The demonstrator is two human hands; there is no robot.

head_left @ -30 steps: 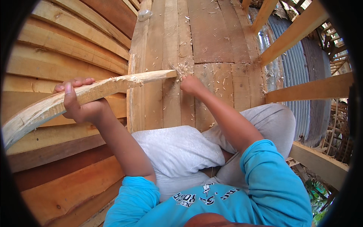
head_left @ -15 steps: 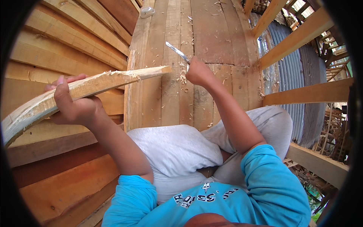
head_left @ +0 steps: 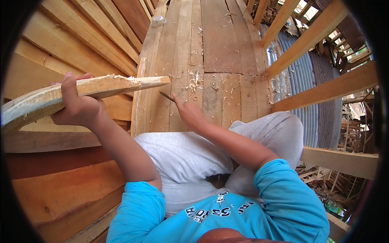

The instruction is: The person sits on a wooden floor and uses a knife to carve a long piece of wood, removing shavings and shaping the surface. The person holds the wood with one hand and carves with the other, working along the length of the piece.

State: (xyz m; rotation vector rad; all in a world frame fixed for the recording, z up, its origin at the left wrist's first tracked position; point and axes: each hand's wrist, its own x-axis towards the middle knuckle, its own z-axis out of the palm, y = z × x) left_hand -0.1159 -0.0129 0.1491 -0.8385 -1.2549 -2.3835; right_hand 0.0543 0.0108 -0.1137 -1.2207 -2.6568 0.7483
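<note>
My left hand (head_left: 77, 107) grips a long pale wooden stick (head_left: 36, 101) near its middle and holds it level, its whittled pointed tip (head_left: 160, 79) aimed to the right. My right hand (head_left: 190, 113) is closed around the handle of a small knife, whose thin blade (head_left: 167, 96) sticks out to the upper left, just below the stick's tip and apart from it. Pale wood shavings (head_left: 194, 77) lie scattered on the plank floor beyond my hands. My grey-trousered legs (head_left: 182, 156) fill the space beneath both forearms.
I sit on a raised plank floor (head_left: 219, 40). Stacked boards (head_left: 81, 44) slope along the left side. A small grey object (head_left: 158, 20) lies at the far left of the floor. Wooden rails (head_left: 324, 91) and corrugated sheeting (head_left: 302, 77) stand at the right, with a drop and debris below.
The knife has come down and left, from above the stick's tip to just under it. My left hand has lifted the stick slightly, keeping its grip.
</note>
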